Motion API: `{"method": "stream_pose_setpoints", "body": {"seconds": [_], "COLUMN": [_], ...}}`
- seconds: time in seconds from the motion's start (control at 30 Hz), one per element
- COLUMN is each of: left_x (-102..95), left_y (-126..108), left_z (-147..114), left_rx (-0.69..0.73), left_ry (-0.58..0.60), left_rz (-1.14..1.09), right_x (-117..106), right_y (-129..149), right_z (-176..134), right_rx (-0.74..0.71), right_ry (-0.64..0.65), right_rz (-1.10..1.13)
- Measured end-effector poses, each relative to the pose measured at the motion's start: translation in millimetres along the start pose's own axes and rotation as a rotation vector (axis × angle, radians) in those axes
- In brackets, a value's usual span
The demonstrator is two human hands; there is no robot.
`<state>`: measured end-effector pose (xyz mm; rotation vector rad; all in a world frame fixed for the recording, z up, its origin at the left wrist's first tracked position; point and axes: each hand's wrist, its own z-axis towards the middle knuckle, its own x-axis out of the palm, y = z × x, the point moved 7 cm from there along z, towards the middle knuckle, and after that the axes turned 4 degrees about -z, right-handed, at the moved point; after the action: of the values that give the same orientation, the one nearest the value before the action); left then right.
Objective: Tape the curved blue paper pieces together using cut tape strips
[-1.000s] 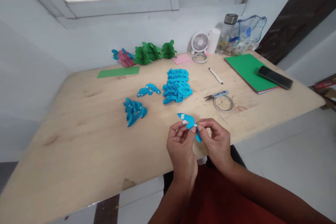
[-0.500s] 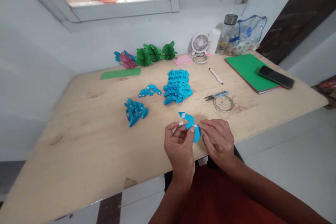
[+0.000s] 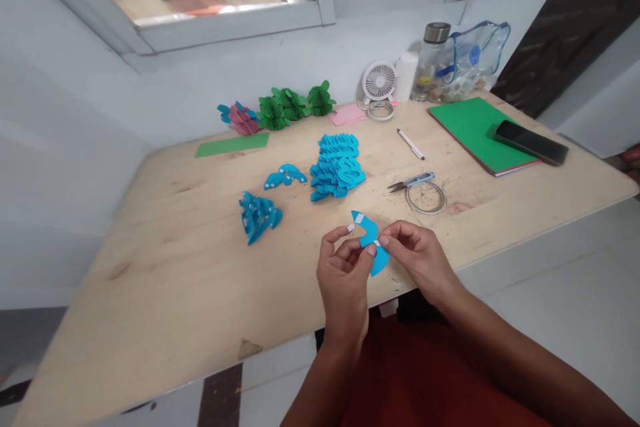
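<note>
My left hand [image 3: 345, 263] pinches a curved blue paper cutout [image 3: 369, 229] between thumb and fingers, above the table's front edge. White tape squares [image 3: 359, 219] show on the cutout. A small white bit [image 3: 351, 228] sits on the raised left index fingertip. With thumb and index finger closed, my right hand [image 3: 413, 250] pinches at the edge of a white tape patch [image 3: 377, 243] in the middle of the cutout. Further left lie a flat blue cutout [image 3: 285, 177] with tape squares and a folded blue stack [image 3: 257, 215]. Frilled blue paper pieces [image 3: 337, 170] are behind my hands.
Thread snips [image 3: 413, 181] lie against a tape roll [image 3: 426, 199], near a pen [image 3: 411, 144]. A phone [image 3: 531, 141] rests on a green folder [image 3: 483, 133]. Along the wall are green paper pieces [image 3: 290, 105], a small fan [image 3: 379, 81], and a bottle [image 3: 431, 60].
Both hands and the cutout have shifted slightly right in view. The right fingers have curled in more, with thumb and index at the tape patch. The camera view has tilted a little.
</note>
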<state>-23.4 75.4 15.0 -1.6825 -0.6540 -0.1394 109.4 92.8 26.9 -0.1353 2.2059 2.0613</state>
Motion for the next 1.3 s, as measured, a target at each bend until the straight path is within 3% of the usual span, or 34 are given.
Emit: {"method": "stream_pose_setpoints", "body": {"seconds": [0.23, 0.43, 0.67, 0.87, 1.13, 1.3], "left_x": [7.2, 18.0, 24.3, 30.4, 18.6, 0.9], "left_y": [7, 13, 17, 15, 17, 17], "left_z": [2, 1, -2, -8, -3, 8], "left_rx": [-0.075, -0.107, -0.152, -0.198, -0.198, -0.153], "left_ry": [0.018, 0.073, 0.145, 0.253, 0.224, 0.107], "left_rz": [0.029, 0.066, 0.064, 0.089, 0.102, 0.071], "right_x": [-10, -23, -36, -16, -3, -8], "right_y": [-5, -12, -15, -15, -7, -15], "right_z": [5, 11, 24, 28, 27, 26], "right_rx": [-0.004, 0.048, 0.101, 0.16, 0.09, 0.093], "right_ry": [0.078, -0.009, 0.001, 0.215, 0.132, -0.095], "right_rz": [-0.039, 0.059, 0.21, 0.278, 0.208, 0.188]}}
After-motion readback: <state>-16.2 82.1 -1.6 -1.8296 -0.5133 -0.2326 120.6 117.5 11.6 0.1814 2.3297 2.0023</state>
